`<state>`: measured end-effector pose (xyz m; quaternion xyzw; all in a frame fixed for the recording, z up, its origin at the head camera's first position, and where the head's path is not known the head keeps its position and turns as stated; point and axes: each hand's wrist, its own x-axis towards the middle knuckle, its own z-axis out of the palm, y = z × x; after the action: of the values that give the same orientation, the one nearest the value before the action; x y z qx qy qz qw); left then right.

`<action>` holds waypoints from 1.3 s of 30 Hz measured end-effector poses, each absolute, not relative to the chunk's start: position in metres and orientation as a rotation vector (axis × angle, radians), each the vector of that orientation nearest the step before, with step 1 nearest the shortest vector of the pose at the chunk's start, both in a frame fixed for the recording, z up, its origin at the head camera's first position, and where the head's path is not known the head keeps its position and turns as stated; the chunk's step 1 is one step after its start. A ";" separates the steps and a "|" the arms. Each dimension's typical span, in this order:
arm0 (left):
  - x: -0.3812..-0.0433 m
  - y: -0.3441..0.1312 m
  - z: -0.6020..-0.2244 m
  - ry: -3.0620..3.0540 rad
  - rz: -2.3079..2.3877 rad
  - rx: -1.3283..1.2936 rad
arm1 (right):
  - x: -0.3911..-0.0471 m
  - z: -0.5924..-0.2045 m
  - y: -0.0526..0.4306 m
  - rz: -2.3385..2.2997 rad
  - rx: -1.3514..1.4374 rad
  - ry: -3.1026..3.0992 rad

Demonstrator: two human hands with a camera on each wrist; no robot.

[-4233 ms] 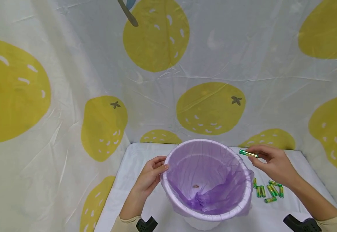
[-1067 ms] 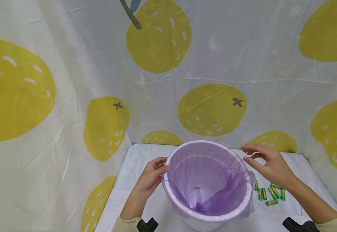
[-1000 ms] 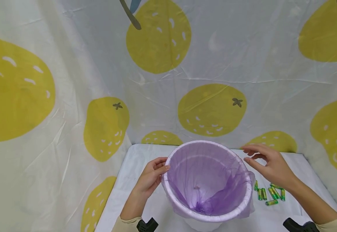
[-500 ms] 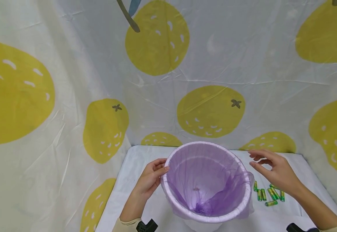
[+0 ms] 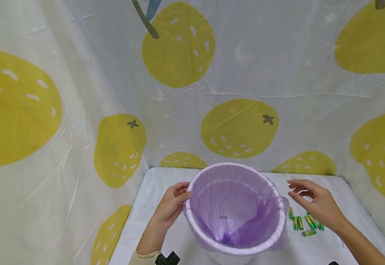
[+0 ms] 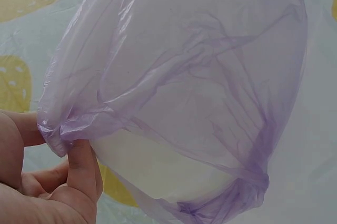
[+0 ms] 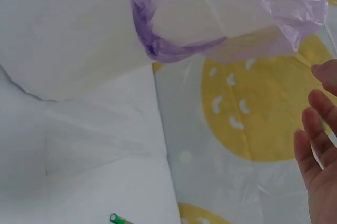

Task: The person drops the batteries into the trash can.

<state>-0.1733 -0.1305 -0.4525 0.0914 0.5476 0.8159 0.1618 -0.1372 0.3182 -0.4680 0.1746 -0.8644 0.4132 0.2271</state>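
A white waste bin [image 5: 229,259] lined with a purple plastic bag [image 5: 209,206] stands at the middle front of the table, its mouth facing up. My left hand [image 5: 170,204] grips the left side of the rim, thumb over the edge; the left wrist view shows the bag folded over the rim between thumb and fingers. To the right of the bin, my right hand [image 5: 318,202] hovers with fingers loosely bent, holding nothing. Beneath it on the table lie several green and gold batteries [image 5: 309,233], some partly hidden by the hand. A small brown spot [image 5: 223,216] shows inside the bag.
The white-covered table [image 5: 166,175] backs onto a pale curtain [image 5: 169,121] printed with yellow fruit, which also rises along both sides. The bag's loose edge [image 7: 263,50] hangs outside the bin on the right.
The battery that my right hand pinched about four seconds ago is gone from its fingers. That hand has since drawn right and down, towards the batteries. My left hand keeps its grip.
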 end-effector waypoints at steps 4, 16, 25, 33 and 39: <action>-0.173 -0.130 -0.453 1.564 2.330 0.258 | -0.136 -0.476 0.322 1.134 0.434 -2.410; -0.174 -0.132 -0.454 1.571 2.320 0.296 | -0.134 -0.497 0.333 1.137 0.326 -2.447; -0.175 -0.130 -0.454 1.579 2.320 0.278 | -0.130 -0.516 0.342 1.135 0.252 -2.491; -0.174 -0.129 -0.453 1.583 2.323 0.256 | -0.130 -0.536 0.346 1.138 0.165 -2.529; -0.175 -0.130 -0.454 1.588 2.323 0.267 | -0.127 -0.553 0.350 1.152 0.113 -2.560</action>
<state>-0.1747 -0.1296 -0.4541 0.0934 0.5548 0.8117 0.1568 -0.1272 0.3503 -0.5531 0.0396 -0.8987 0.4043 0.1652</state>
